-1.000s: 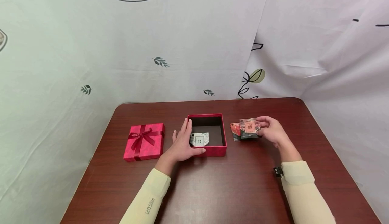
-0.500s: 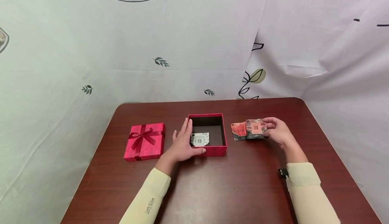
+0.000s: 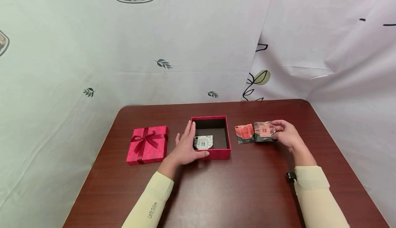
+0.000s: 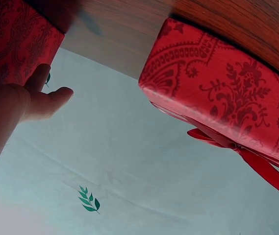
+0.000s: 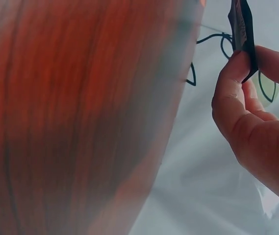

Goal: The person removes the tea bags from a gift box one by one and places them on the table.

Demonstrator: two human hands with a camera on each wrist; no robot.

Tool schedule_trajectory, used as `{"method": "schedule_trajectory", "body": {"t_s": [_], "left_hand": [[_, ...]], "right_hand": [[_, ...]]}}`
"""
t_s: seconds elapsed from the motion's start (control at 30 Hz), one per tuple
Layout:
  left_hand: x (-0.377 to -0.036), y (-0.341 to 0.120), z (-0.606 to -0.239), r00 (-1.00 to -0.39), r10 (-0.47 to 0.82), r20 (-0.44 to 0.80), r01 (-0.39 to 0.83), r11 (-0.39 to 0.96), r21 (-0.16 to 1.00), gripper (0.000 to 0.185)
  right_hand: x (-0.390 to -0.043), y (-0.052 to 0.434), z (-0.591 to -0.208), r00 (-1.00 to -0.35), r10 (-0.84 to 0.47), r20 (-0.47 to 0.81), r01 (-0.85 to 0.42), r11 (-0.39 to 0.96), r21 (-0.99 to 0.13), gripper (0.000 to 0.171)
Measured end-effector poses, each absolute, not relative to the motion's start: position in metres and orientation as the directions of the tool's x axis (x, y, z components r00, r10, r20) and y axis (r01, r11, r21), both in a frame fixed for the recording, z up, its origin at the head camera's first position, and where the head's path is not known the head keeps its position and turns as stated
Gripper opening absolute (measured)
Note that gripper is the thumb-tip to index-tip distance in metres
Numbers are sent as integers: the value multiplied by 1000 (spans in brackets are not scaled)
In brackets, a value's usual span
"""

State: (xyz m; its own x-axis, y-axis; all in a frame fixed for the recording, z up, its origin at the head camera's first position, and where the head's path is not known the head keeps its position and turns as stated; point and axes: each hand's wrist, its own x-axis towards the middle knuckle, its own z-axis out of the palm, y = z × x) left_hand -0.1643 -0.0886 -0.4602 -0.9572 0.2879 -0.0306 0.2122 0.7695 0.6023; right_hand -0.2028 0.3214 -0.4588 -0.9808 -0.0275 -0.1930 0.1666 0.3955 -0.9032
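Note:
My right hand (image 3: 287, 136) pinches a dark sachet (image 3: 263, 131) with a pink label by its right edge. In the right wrist view the thumb and fingers (image 5: 230, 98) grip the sachet (image 5: 242, 29), seen nearly edge-on. Just left of it lies an orange-red sachet (image 3: 245, 133). My left hand (image 3: 185, 149) rests along the left side of a red open box (image 3: 221, 154), fingers straight against the wall and thumb across the front. A white patterned sachet (image 3: 203, 142) lies inside the box, at the near left of its dark bottom.
A red lid (image 3: 147, 144) with a ribbon bow lies left of the box; the left wrist view shows the lid's patterned side (image 4: 217, 83). All stand on a brown wooden table (image 3: 222, 193), with a pale printed cloth (image 3: 185, 42) behind.
My right hand has drawn the pink-labelled sachet to the right, off the orange-red sachet, which now shows almost whole. The left hand has stayed at the box.

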Motion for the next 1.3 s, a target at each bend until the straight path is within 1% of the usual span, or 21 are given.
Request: {"method": "schedule_trajectory", "body": {"t_s": [0.47, 0.73, 1.07, 1.3], "left_hand": [[-164, -89, -461, -955, 295, -29, 218, 768, 602, 127], [-165, -89, -461, -958, 282, -43, 200, 771, 605, 128], [-165, -89, -462, -957, 286, -36, 208, 770, 604, 126], [-165, -89, -461, -957, 287, -36, 209, 772, 601, 127]], "right_hand": [[-209, 332, -464, -979, -10, -203, 183, 395, -900, 63], [-210, 335, -464, -974, -1, -228, 207, 411, -888, 62], [-215, 340, -471, -980, -13, -197, 175, 404, -898, 62], [-218, 344, -473, -971, -4, -238, 211, 441, -872, 59]]}}
